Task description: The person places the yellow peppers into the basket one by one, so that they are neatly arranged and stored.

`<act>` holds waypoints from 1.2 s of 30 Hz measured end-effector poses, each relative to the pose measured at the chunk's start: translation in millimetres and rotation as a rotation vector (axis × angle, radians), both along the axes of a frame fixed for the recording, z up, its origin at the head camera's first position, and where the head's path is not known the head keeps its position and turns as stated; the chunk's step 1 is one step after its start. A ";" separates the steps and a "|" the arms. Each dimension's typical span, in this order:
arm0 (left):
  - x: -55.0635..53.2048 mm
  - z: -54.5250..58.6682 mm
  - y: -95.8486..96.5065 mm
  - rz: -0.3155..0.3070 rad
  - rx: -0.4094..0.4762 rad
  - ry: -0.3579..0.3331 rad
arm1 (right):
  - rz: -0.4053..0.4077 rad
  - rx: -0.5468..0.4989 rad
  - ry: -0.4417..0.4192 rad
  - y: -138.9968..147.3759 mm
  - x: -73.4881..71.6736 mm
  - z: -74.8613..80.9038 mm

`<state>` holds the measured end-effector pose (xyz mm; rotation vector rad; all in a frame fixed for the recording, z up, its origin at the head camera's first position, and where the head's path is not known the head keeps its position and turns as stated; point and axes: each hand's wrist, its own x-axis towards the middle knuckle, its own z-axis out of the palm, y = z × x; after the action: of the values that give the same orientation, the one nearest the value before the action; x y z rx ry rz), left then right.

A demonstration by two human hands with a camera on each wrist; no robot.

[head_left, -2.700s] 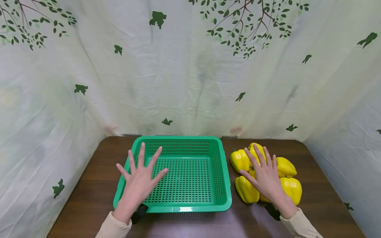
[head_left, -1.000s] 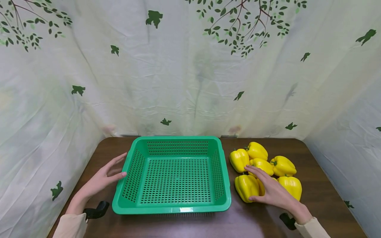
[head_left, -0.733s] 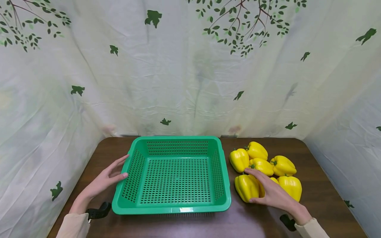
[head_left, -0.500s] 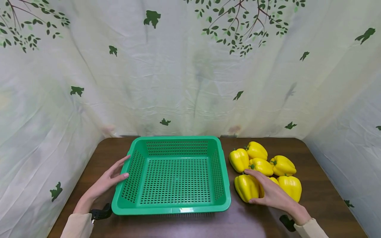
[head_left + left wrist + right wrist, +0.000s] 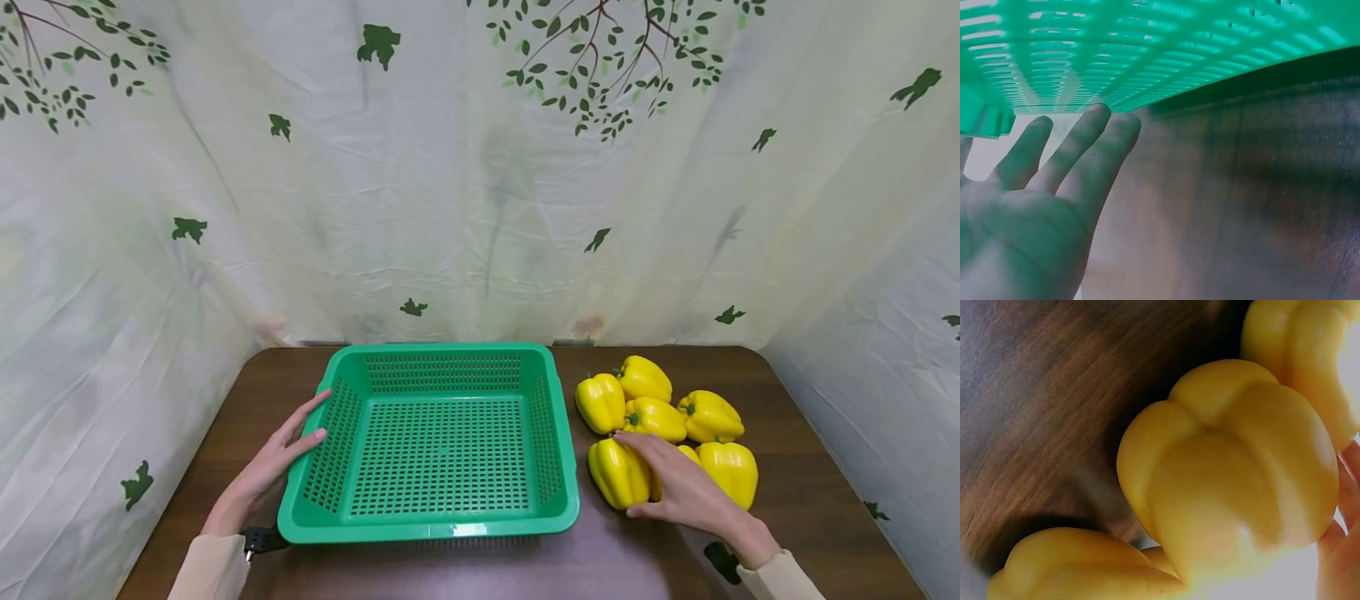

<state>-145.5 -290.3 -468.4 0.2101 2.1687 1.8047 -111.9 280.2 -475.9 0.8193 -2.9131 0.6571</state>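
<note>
A green plastic basket (image 5: 442,454) with slotted walls stands on the table. At its left rim, my left hand (image 5: 273,454) rests with thumb and index finger touching the edge; in the left wrist view its fingers (image 5: 1082,156) lie nearly straight beside the slotted wall. To the basket's right, my right hand (image 5: 682,487) grips the front-left yellow bell pepper (image 5: 617,473), thumb on its near end and fingers by its stem. In the right wrist view a bell pepper (image 5: 1229,469) fills the middle, with part of the hand (image 5: 1342,556) at the right edge.
Several other yellow bell peppers lie close behind and right of the right hand, among them one at the back (image 5: 645,377) and one at the right (image 5: 729,471). A leaf-printed curtain (image 5: 480,208) encloses the brown table (image 5: 810,500) at the back and sides.
Both hands were spread above the basket and peppers. The left hand has moved out to the basket's left rim. The right hand has lowered and taken hold of the front-left bell pepper.
</note>
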 end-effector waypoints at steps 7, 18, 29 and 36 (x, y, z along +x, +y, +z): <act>-0.9 -8.1 1.6 0.018 0.082 -0.017 | 0.005 0.060 0.040 -0.9 -1.3 -2.5; 1.1 -13.4 4.3 0.043 0.096 -0.004 | -0.046 -0.001 0.021 -3.8 -2.6 -0.5; 4.7 -11.3 8.6 0.053 0.126 -0.015 | -0.009 -0.106 0.077 -11.8 -4.2 16.2; 6.4 -10.8 11.4 0.073 0.127 -0.007 | 0.014 -0.154 0.129 -16.1 -8.4 25.0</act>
<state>-139.0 -279.0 -479.1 0.1545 2.0840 1.9833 -120.3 264.1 -450.9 0.8319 -2.7051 0.7877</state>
